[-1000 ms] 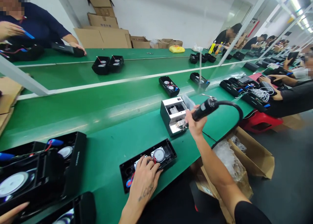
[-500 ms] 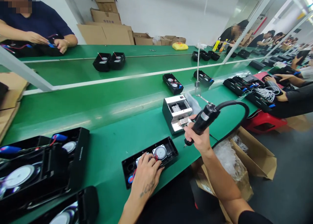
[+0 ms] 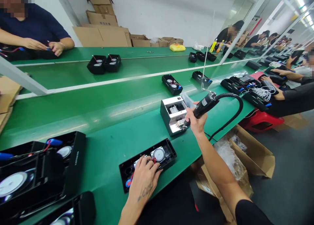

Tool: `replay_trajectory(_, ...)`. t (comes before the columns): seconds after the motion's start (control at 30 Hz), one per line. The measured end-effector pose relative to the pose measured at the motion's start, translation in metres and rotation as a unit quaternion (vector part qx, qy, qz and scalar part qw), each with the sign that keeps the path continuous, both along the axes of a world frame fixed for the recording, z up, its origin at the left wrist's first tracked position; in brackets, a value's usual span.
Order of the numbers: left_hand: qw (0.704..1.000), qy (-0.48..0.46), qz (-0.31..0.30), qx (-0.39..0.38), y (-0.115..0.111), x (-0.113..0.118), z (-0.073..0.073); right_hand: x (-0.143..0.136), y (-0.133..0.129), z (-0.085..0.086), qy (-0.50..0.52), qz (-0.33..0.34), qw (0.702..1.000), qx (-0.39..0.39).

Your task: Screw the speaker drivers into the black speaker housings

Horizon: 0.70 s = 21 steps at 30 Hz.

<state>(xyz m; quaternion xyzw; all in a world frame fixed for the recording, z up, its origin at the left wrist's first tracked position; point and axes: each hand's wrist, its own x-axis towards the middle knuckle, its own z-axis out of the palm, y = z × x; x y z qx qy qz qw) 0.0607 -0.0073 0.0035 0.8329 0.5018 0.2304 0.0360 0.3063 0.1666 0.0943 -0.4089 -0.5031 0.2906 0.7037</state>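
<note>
My right hand [image 3: 197,121] is closed around a black electric screwdriver [image 3: 205,104], its cord looping off to the right. The screwdriver's lower end is at the front of a screw feeder [image 3: 171,115], a dark box with a white top and a metal outlet; whether the tip touches is too small to tell. My left hand [image 3: 145,176] lies over a black speaker housing [image 3: 170,149], gripping its near side, fingers bent inside. In the housing a round white speaker [image 3: 158,154] shows, with red wires and a blue part [image 3: 128,183]; the second speaker is mostly hidden under my fingers.
More black speaker housings [image 3: 78,162] crowd the left front. Others sit on the green bench [image 3: 105,149] beyond the feeder. A thin rod [image 3: 204,64] hangs above the screwdriver. Cardboard boxes [image 3: 260,153] with plastic bags stand low right. Co-workers sit across and at right.
My right hand has brought the screwdriver left and up, its lower end from in front of the feeder to the outlet. My left hand stays on the housing; the view has shifted slightly.
</note>
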Motion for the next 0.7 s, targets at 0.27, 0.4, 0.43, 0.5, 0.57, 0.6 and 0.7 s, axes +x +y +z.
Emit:
replay_trajectory(0.27, 1.000, -0.012, -0.002, -0.003, 0.0001, -0.0005, -0.0010, -0.0040, -0.0020, 0.0016, -0.021, 0.016, 1.000, -0.006)
replay_trajectory(0.4, 1.000, -0.009, 0.000, -0.011, -0.0004, 0.0001, -0.0016, -0.0044, -0.0028, 0.0003, -0.023, 0.014, 1.000, -0.004)
replay_trajectory(0.43, 1.000, -0.005, 0.000, -0.010, -0.0004, 0.0003, -0.0015, -0.0048, -0.0029, -0.0010, -0.025, 0.013, 1.000, -0.007)
replay_trajectory(0.5, 1.000, -0.001, 0.000, -0.006, -0.0004, 0.0006, -0.0012, -0.0057, -0.0035, -0.0036, -0.031, 0.016, 0.999, -0.016)
replay_trajectory(0.57, 1.000, -0.004, 0.000, -0.004, -0.0004, 0.0006, -0.0010, -0.0062, -0.0046, -0.0051, -0.035, 0.016, 0.999, -0.022)
replay_trajectory(0.6, 1.000, -0.005, 0.000, -0.004, -0.0004, 0.0006, -0.0010, -0.0060, -0.0054, -0.0052, -0.036, 0.017, 0.999, -0.023)
replay_trajectory(0.7, 1.000, -0.008, -0.001, -0.005, -0.0003, 0.0004, -0.0013, -0.0039, -0.0080, -0.0032, -0.033, 0.015, 0.999, -0.012)
